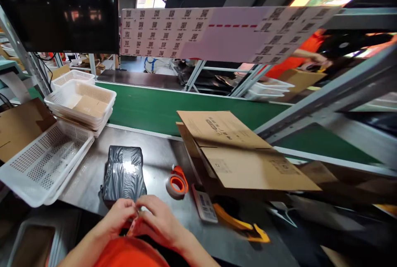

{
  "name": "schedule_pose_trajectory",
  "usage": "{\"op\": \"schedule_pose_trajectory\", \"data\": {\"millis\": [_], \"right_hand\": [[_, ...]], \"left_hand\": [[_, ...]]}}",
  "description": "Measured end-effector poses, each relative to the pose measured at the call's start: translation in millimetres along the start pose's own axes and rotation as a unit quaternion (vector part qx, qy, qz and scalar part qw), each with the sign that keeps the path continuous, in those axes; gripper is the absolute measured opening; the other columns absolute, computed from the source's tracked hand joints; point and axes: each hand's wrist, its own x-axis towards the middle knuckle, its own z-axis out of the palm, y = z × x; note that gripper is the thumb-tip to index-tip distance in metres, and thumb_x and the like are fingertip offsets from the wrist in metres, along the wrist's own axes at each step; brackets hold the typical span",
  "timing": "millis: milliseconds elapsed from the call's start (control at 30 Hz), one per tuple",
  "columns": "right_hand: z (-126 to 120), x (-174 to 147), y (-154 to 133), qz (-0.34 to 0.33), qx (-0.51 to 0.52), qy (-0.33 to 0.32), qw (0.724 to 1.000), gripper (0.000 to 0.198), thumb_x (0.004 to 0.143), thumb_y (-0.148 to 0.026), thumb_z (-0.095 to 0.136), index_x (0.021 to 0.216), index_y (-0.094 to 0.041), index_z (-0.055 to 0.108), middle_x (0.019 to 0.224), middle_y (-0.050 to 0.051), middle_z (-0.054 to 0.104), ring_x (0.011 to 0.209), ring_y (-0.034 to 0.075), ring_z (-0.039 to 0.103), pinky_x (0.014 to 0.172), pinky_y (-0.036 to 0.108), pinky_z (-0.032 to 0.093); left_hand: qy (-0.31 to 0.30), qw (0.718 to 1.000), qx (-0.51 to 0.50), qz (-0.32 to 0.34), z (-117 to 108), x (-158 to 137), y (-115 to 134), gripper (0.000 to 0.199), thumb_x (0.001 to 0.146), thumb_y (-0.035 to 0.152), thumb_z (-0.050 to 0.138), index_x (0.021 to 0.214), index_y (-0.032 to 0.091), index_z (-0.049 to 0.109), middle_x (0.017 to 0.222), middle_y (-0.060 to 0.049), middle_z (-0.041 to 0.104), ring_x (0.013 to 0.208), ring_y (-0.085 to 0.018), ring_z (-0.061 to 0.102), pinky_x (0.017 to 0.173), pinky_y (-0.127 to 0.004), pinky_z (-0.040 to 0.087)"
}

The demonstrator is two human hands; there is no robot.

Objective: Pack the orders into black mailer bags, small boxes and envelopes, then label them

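My left hand [117, 218] and my right hand [161, 222] meet close to my body at the bench's front edge. Both have curled fingers pinched around something small, partly white and reddish, too hidden to name. Just beyond my fingertips lies a parcel [124, 176] wrapped in shiny black plastic. To its right sits an orange tape dispenser [177, 185] with a roll of tape. A pale handheld device with a dark screen [204, 204] rests further right, beside a yellow-and-black tool [238, 223].
Flattened cardboard boxes [245, 159] cover the bench's right part. White perforated baskets [46, 159] and stacked white trays [81, 99] stand at left. Behind the metal bench [155, 151] runs a green conveyor belt [145, 108]. A slanted metal post [310, 110] rises at right; another person's arm [310, 56] works beyond.
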Motion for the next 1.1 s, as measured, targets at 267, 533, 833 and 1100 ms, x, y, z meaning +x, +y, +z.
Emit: {"op": "schedule_pose_trajectory", "data": {"millis": [267, 533, 833, 1100], "right_hand": [[-1.3, -8.6, -22.8, 0.283, 0.21, 0.229, 0.907, 0.011, 0.104, -0.029, 0.058, 0.096, -0.025, 0.066, 0.088, 0.007, 0.077, 0.082, 0.021, 0.073, 0.077, 0.035, 0.06], [52.2, 35.2, 88.4, 0.472, 0.2, 0.164, 0.843, 0.017, 0.084, -0.033, 0.06, 0.087, -0.017, 0.065, 0.08, 0.001, 0.072, 0.073, 0.017, 0.069, 0.069, 0.028, 0.055], [100.7, 13.3, 97.8, 0.405, 0.049, 0.086, 0.909, 0.054, 0.079, -0.006, 0.058, 0.132, -0.012, 0.067, 0.133, 0.02, 0.073, 0.124, 0.032, 0.067, 0.111, 0.054, 0.053], [114.6, 19.0, 125.8, 0.173, -0.126, -0.199, 0.956, 0.059, 0.105, -0.042, 0.061, 0.16, -0.022, 0.055, 0.168, 0.013, 0.051, 0.157, 0.036, 0.044, 0.127, 0.057, 0.041]], "left_hand": [[0.121, 0.969, 0.212, -0.026, -74.3, 9.1, -41.3, 0.03, 0.079, 0.053, 0.061, 0.075, 0.026, 0.05, 0.051, 0.006, 0.057, 0.048, -0.014, 0.052, 0.051, -0.025, 0.035], [0.19, 0.898, 0.393, -0.042, -161.6, -34.8, -74.6, 0.038, 0.069, 0.04, 0.073, 0.057, 0.027, 0.039, 0.058, 0.007, 0.041, 0.065, -0.017, 0.049, 0.067, -0.032, 0.037], [0.197, 0.886, 0.412, -0.085, -192.0, -47.4, -127.0, 0.037, 0.072, 0.023, 0.067, 0.058, 0.026, 0.032, 0.064, 0.007, 0.032, 0.071, -0.017, 0.045, 0.075, -0.032, 0.039], [0.139, 0.879, 0.449, -0.082, -217.4, -44.7, -127.5, 0.028, 0.081, 0.016, 0.056, 0.065, 0.026, 0.036, 0.068, 0.008, 0.034, 0.069, -0.014, 0.038, 0.07, -0.03, 0.032]]}}
